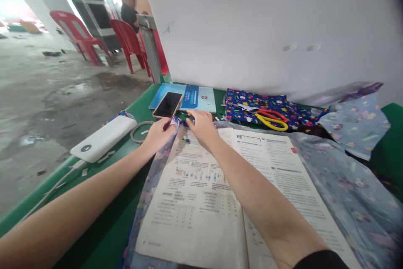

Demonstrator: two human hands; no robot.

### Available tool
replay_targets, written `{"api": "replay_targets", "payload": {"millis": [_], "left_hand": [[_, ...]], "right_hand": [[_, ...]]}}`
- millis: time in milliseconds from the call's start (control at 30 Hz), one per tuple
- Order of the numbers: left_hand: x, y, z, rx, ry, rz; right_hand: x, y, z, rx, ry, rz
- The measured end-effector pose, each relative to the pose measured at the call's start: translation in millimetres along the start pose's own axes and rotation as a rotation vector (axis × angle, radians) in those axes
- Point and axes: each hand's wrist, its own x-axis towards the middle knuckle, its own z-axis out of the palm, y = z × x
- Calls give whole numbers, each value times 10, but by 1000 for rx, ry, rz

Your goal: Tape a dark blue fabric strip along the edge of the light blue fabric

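An open book [208,223] with printed pages lies in front of me on a patterned sheet [147,202] of thin covering, whose margins stick out around it. At the book's top left corner my left hand [160,134] pinches a folded edge of that sheet between thumb and fingers. Close beside it, my right hand [203,127] bends over the top edge of the left page, thumb and forefinger closing on the dark blue fold. The fingertips partly hide this fold. A phone [168,104] lies just beyond my hands, resting on a blue booklet [201,97].
Scissors [271,121] with yellow and orange handles lie on dark blue patterned material [252,103]. A white power bank [103,139] with a cable sits on the green table [94,218] at left. A white board [267,30] stands behind. Beyond are red chairs [126,40] and a seated person [129,11].
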Motion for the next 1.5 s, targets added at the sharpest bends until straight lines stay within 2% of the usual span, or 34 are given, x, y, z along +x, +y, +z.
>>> {"api": "replay_targets", "payload": {"millis": [200,600,833,1100,1500], "left_hand": [[31,-65,-31,-5,-48,37],[-1,31,-53,63,-32,71],[-4,85,-56,106,-5,30],[-5,60,-36,25,21,26],[-27,71,-34,-44,6,0]], "right_hand": [[22,-89,33,162,-141,-164],[26,-85,63,213,-72,-135],[16,-92,57,271,-22,-172],[30,-47,125,378,4,-182],[44,-54,94,409,-47,-172]]}}
